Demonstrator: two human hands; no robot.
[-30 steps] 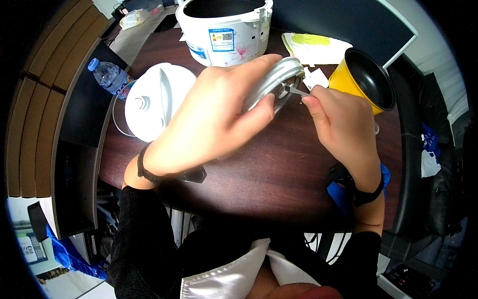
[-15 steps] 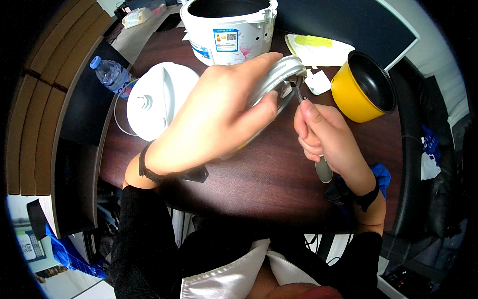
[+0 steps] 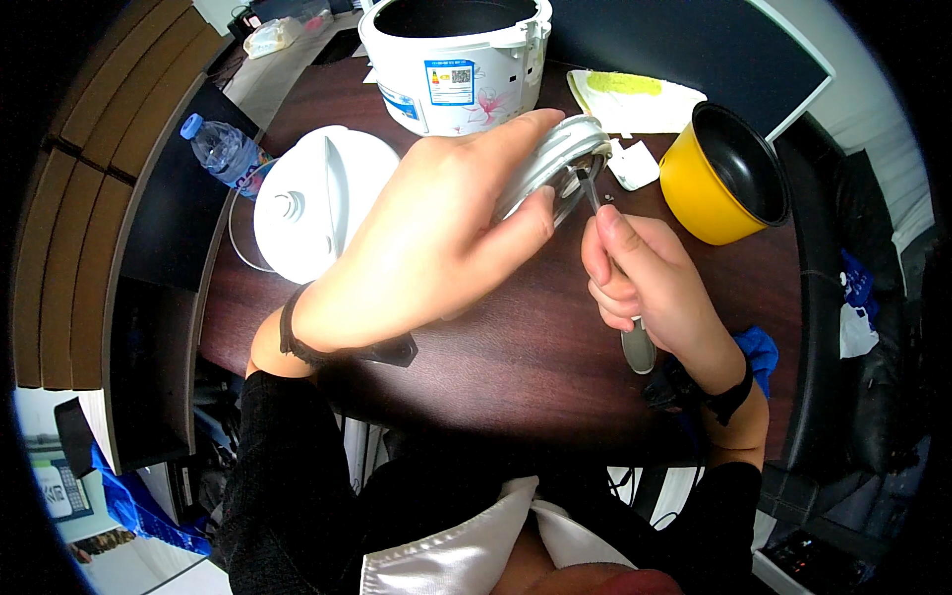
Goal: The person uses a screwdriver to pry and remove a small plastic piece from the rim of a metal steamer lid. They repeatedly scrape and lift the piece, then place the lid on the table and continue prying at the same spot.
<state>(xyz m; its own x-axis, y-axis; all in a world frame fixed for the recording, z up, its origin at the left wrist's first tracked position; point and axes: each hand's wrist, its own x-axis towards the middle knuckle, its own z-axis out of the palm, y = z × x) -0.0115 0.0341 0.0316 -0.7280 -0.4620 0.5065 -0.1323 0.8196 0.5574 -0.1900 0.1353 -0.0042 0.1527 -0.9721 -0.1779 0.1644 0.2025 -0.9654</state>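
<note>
My left hand (image 3: 426,238) is closed on a round white part with ringed edges (image 3: 550,159), tilted up above the desk. My right hand (image 3: 645,283) grips a metal utensil (image 3: 640,347), whose oval end sticks out below the fingers. The utensil's narrow tip meets the inside of the round part near its right rim; the exact contact is too small to tell. Left of my left hand lies a large white lid (image 3: 297,198). A white rice cooker body (image 3: 456,94) stands behind both hands, and a yellow pot with black interior (image 3: 699,188) is at the right.
A water bottle (image 3: 223,149) stands at the desk's (image 3: 496,367) left side. Beyond my hands lie a white and green cloth (image 3: 635,99) and a small white piece (image 3: 632,164). Blue material (image 3: 756,352) is by my right wrist. Cardboard boxes (image 3: 84,248) are stacked far left.
My right hand has turned and moved down and slightly left, with the utensil more upright and its oval end now showing. My left hand and the round part have shifted slightly right.
</note>
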